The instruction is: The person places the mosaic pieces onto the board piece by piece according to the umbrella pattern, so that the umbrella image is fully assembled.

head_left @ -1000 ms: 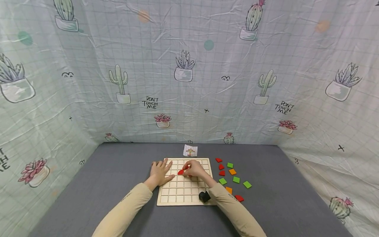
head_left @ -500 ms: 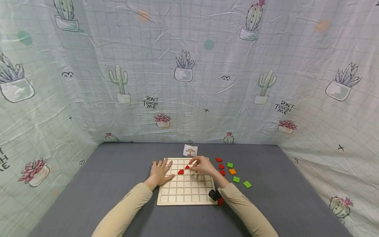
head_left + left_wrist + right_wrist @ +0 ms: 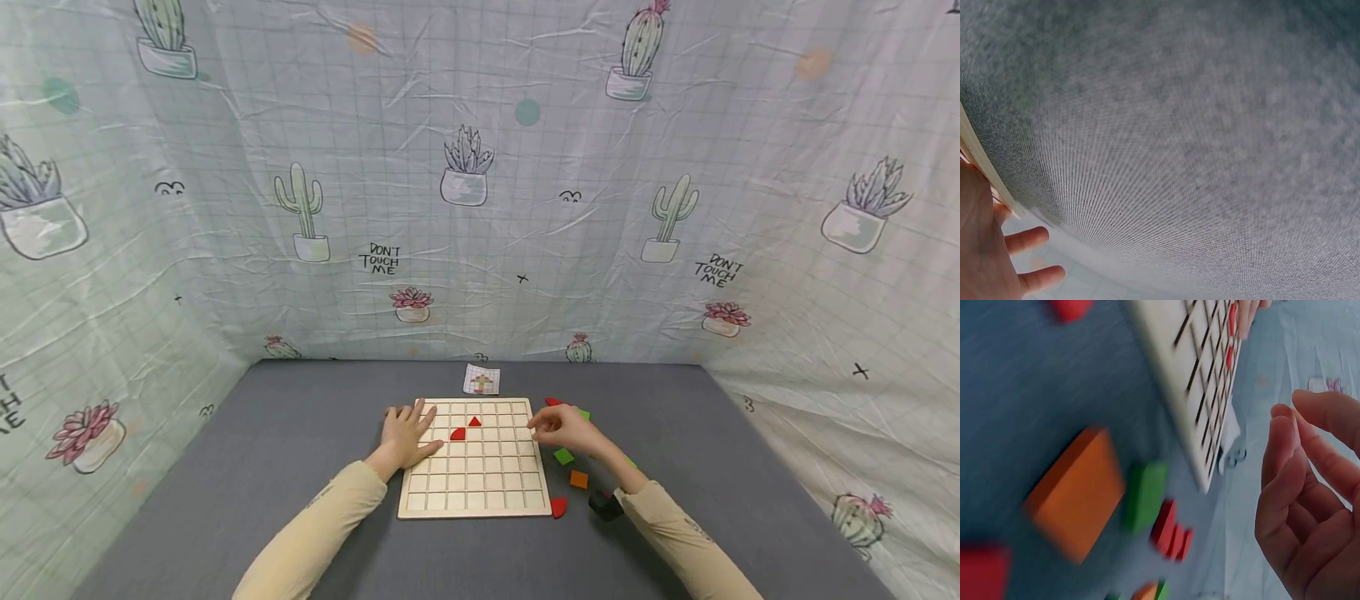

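My left hand [image 3: 402, 437] lies with spread fingers on the left side of a wooden grid board [image 3: 480, 485]. In the left wrist view, the left hand [image 3: 985, 244] touches the board's edge. A red triangle [image 3: 475, 422] and a red quarter-circle piece [image 3: 458, 434] sit in neighbouring rows of the grid. Just past the board's right edge hovers my right hand [image 3: 566, 427], above the loose pieces. Seen in the right wrist view, the right hand [image 3: 1310, 506] has loosely bent fingers, thumb near the index fingertip, and nothing between them.
Right of the board lie an orange square [image 3: 579, 479], a green square [image 3: 564, 457] and a red quarter-circle [image 3: 558, 507]. More red and green pieces are partly covered by the right hand. A printed pattern card [image 3: 482, 380] lies behind the board. A cactus-print cloth surrounds the table.
My right hand has left the red triangle on the board and moved right, off the board to above the loose pieces. The left hand has stayed in place.
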Demonstrator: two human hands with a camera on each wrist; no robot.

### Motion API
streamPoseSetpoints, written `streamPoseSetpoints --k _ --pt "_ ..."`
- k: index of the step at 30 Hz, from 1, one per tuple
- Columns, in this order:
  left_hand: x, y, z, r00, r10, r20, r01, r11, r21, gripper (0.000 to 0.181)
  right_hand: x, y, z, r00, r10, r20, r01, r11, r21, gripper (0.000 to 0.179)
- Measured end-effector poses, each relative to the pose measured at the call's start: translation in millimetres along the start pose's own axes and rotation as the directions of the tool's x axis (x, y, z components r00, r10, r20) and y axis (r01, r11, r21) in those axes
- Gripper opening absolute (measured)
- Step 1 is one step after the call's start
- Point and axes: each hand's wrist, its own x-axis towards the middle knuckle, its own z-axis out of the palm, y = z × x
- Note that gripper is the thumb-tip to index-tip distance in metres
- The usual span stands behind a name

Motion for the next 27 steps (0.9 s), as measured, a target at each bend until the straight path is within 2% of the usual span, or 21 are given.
streamPoseSetpoints --k 7,15,24,27 --pt "0.7 -0.4 -0.9 1.000 -0.008 0.007 0.008 1.000 0.029 0.067 -38.6 18 -19 0.997 0.054 -0.046 -0.057 0.997 -0.050 0.024" --pt "1.0 0.2 0.5 1.000 -0.008 0.001 0.008 0.999 0.036 0.068 -70.3 35 -43 0.992 0.099 -0.085 -0.103 0.993 -0.052 0.027" --pt "0.2 1.0 0.2 1.000 -0.011 -0.016 0.012 0.998 0.068 0.068 -93.2 59 -61 0.986 0.161 -0.049 -0.165 0.983 -0.081 0.028" --pt "0.0 1.3 -1.2 1.000 -0.012 -0.008 0.013 0.998 0.061 0.068 -97.9 68 -67 0.983 0.184 -0.013 -0.184 0.982 -0.041 0.029"
